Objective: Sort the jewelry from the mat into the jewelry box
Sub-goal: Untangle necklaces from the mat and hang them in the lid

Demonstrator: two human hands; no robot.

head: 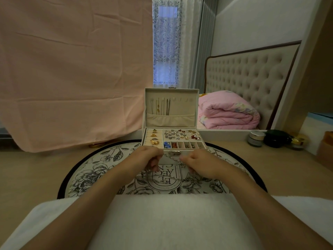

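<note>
Jars [256, 138] right of jewelry box [180, 112]

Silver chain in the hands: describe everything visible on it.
The silver chain looks like linked metal. The left hand and right hand pinch it, with a short span taut between them in front of the jewelry box. The rest hangs in a loop over the floral mat, carrying small charms.

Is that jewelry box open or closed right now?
Open: the jewelry box lid stands upright, showing hung necklaces and earrings inside.
</note>
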